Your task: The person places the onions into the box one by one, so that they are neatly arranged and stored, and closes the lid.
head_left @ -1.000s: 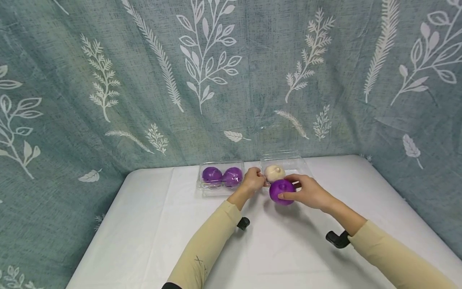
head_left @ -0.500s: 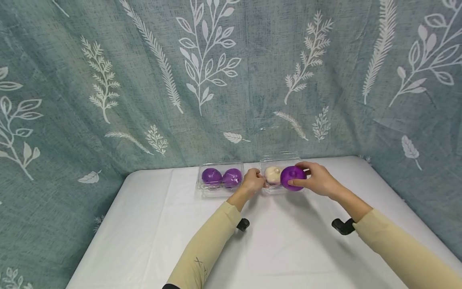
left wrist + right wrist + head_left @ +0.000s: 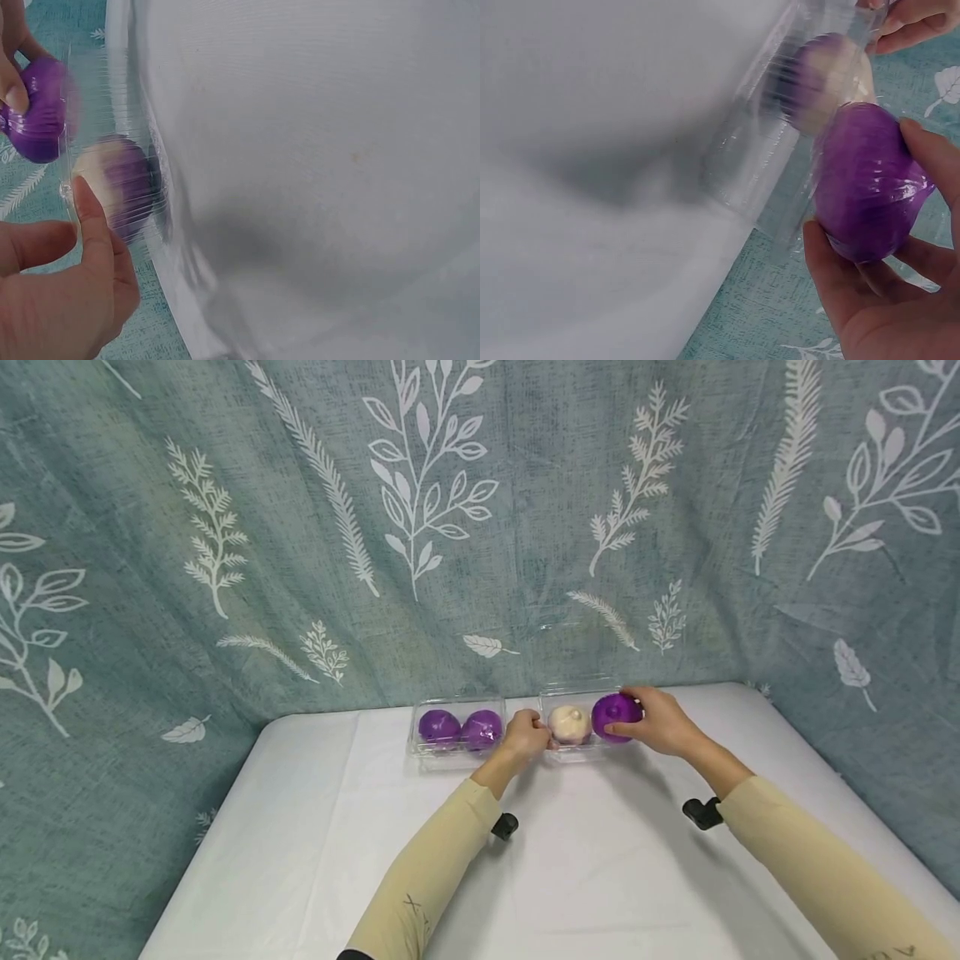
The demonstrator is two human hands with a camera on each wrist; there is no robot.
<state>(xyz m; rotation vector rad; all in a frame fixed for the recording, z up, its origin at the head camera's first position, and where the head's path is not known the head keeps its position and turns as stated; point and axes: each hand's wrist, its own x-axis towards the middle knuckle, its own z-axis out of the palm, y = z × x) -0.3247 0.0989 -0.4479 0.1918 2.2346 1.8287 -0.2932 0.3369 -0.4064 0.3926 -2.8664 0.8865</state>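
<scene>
My right hand (image 3: 663,725) grips a glossy purple onion (image 3: 617,717) over the right side of an open clear plastic clamshell box (image 3: 588,755). Thumb and fingers wrap its sides in the right wrist view, where the onion (image 3: 866,184) overlaps the box edge. Beside it in the box sits a cream-coloured bulb (image 3: 570,725); the left wrist view shows the purple underside of this bulb (image 3: 129,187) through the ribbed plastic. At the box's left end, my left hand (image 3: 527,735) pinches the rim between thumb and index finger.
A second clear box (image 3: 459,762), with its lid down, holds two purple onions (image 3: 482,729) just left of my left hand. Both boxes stand at the back edge of the white-covered table (image 3: 570,877), before a leaf-patterned green curtain (image 3: 480,568).
The right hand has carried the purple onion right and back, from in front of the cream bulb to the box's right side. The left hand keeps its place at the rim.
</scene>
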